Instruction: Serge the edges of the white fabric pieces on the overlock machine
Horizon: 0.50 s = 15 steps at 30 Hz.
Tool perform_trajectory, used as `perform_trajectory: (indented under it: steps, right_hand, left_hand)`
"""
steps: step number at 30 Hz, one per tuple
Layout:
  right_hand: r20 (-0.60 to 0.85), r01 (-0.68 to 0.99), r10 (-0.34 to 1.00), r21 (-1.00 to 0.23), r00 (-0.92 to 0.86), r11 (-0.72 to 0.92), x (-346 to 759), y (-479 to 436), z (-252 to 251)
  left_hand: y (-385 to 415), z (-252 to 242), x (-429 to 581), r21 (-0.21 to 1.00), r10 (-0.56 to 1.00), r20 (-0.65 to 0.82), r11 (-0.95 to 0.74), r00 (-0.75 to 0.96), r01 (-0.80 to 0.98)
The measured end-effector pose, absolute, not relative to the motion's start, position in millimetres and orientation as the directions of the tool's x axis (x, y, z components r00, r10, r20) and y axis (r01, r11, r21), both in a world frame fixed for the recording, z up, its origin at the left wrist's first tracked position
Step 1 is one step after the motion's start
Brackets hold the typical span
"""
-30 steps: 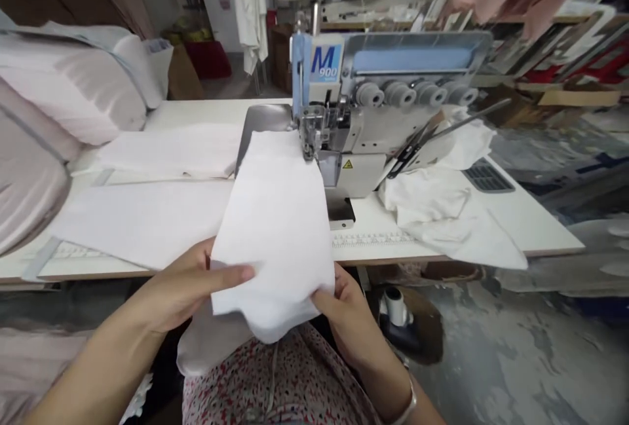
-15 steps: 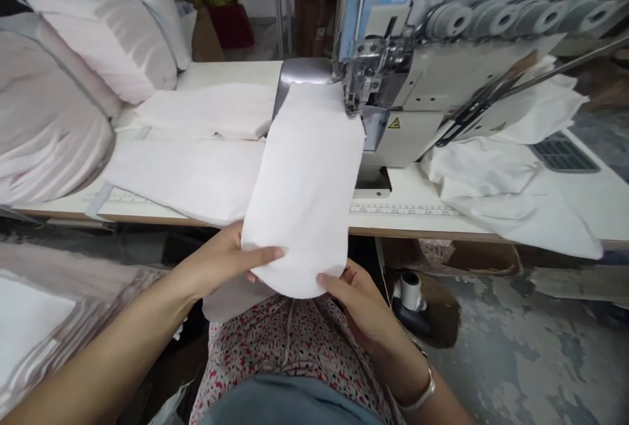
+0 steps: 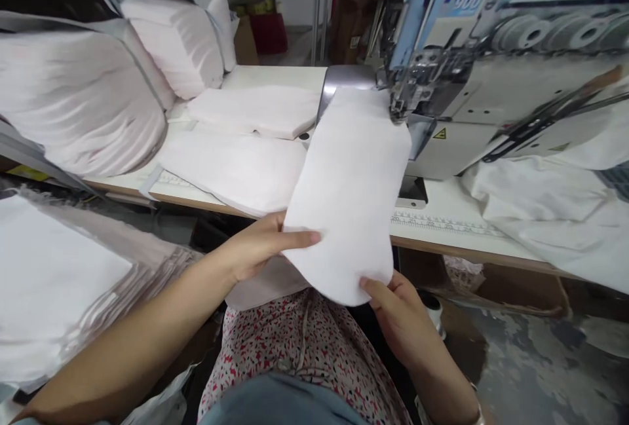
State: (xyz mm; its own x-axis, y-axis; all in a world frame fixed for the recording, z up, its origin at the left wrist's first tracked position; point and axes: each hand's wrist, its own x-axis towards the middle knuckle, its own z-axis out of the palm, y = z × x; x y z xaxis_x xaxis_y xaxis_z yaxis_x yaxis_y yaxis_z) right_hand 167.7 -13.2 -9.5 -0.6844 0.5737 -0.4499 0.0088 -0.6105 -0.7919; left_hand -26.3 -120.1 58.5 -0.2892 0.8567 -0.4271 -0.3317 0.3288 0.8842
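A long desk (image 3: 432,205) crosses the view, and everything here sits relative to the overlocker (image 3: 472,101) on it. Far to the overlocker's left, pale pink bundles (image 3: 78,97) are heaped, and nearer it two white folded pieces (image 3: 250,110) lie flat on the desk. To its right sits crumpled white fabric (image 3: 550,209), and a printed ruler (image 3: 442,223) runs along the desk's front edge below it.

A long white cloth (image 3: 348,196) leads out from under the overlocker's presser foot (image 3: 397,103). Its long axis runs toward the person, leaning slightly left, and crosses the desk's front edge to a rounded end above the lap. Its left edge lies against the nearer folded piece, while its right edge passes just beside the overlocker's base, leaving little room on either side.

Both hands hold the cloth near the person. The left hand (image 3: 260,248) is spread, its fingers stretched over the left edge and reaching slightly nearer the foot. The right hand (image 3: 398,320) pinches the near end, with its thumb hidden.
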Motion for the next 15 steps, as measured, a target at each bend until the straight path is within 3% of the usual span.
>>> perform_trajectory:
  steps: [3, 7, 12, 15]
  right_hand:
    - [-0.512, -0.026, 0.563, -0.724, -0.649, -0.689, 175, -8, -16]
    - [-0.476, -0.101, 0.56, -0.694, -0.678, -0.713, 164, -3, -14]
    - [-0.556, -0.012, 0.547, -0.695, -0.626, -0.719, 159, -25, -18]
    - [-0.619, 0.072, 0.52, -0.681, -0.588, -0.729, 168, -45, -36]
  left_hand:
    - [-130, 62, -27, 0.902, 0.853, -0.41, 0.327, -0.323, -0.281]
    - [-129, 62, -23, 0.954, 0.871, -0.296, 0.29, -0.392, -0.076]
    - [-129, 67, -24, 0.953, 0.872, -0.22, 0.288, -0.437, 0.095]
    - [-136, 68, -29, 0.928, 0.833, -0.296, 0.366, -0.467, 0.065]
